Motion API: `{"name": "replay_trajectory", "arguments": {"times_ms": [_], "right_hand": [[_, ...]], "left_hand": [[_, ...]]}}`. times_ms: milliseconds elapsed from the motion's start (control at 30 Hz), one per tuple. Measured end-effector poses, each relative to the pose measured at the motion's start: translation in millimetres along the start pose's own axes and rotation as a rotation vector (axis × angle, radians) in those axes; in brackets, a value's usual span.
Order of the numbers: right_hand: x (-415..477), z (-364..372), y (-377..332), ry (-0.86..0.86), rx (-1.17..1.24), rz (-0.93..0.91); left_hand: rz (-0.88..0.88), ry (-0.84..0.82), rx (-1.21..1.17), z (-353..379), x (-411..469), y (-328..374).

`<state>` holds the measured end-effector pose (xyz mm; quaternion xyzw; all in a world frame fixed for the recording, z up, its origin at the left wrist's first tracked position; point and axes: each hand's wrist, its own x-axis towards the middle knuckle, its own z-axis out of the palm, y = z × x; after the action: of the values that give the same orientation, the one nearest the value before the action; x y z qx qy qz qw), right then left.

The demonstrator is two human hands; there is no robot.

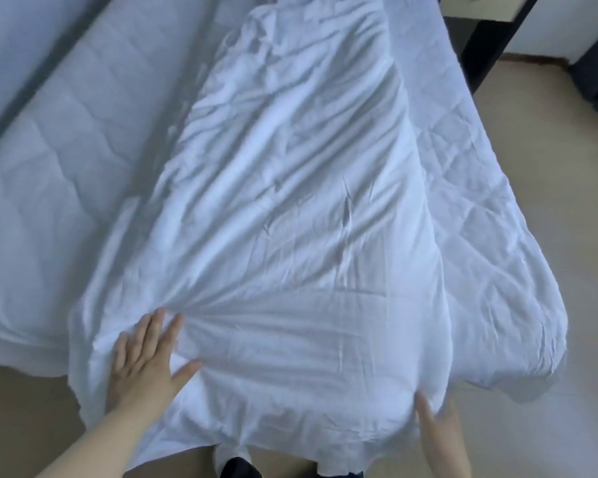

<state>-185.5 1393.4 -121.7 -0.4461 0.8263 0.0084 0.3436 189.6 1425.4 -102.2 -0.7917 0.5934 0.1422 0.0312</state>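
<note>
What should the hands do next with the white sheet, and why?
Probably slide the left hand, lying flat on the sheet, sideways toward the bare mattress on the left. Creases fan out from its fingers, and the sheet leaves that side uncovered. The right hand, blurred, touches the sheet's near edge and could steady it.

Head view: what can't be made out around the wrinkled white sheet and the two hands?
Right hand: motion-blurred in the head view; gripping or just touching the wrinkled white sheet is unclear.
Dark shoe-like shape: cut off by the bottom edge, partly under the sheet.
Quilted white mattress: far end cut off by the top edge, middle hidden under the sheet.
</note>
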Motion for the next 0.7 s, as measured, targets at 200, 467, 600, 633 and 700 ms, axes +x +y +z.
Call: {"name": "replay_trajectory", "arguments": {"times_ms": [200, 467, 600, 633, 700], "right_hand": [[-1, -32, -46, 0.051, 0.545, -0.020], [-9, -68, -97, -0.006, 0.455, -0.040], [-29, -90, -87, 0.132, 0.577, -0.068], [-28, -89, -83, 0.143, 0.541, -0.055], [-28, -75, -87, 0.115, 0.418, 0.010]], "left_hand": [[-0.617, 0.212, -0.560, -28, 7, -29], [-0.670, 0.052, -0.922, -58, 21, -22], [-0.578, 0.175, -0.934, -86, 1, -41], [-0.565, 0.159, -0.919, -83, -1, -44], [-0.603, 0.079, -0.875, -75, -2, -51]]}}
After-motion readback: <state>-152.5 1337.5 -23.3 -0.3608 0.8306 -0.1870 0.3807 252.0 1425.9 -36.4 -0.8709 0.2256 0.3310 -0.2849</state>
